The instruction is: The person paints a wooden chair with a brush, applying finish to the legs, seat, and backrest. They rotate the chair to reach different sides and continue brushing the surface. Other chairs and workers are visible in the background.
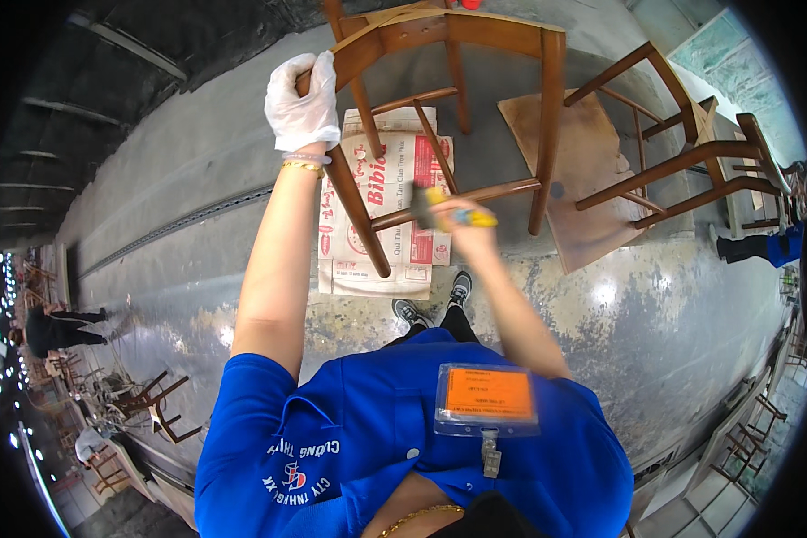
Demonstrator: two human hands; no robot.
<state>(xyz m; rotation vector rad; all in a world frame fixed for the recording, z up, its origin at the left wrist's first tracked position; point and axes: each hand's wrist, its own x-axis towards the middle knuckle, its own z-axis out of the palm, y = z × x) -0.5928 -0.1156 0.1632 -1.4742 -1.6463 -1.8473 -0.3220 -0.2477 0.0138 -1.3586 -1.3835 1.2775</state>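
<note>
A brown wooden chair frame stands tilted in front of me. My left hand, in a white glove, is closed around the corner of its frame at the top of a leg. In my bare right hand is what looks like a hammer, with a dark head and a yellow handle. It is smeared by motion and is near the chair's lower rung; whether it touches the wood I cannot tell. Under the chair lies a flattened printed cardboard sheet.
A second wooden chair frame lies to the right, beside a brown board on the floor. A person is at the far right, and another at the far left. More chair frames are at lower left.
</note>
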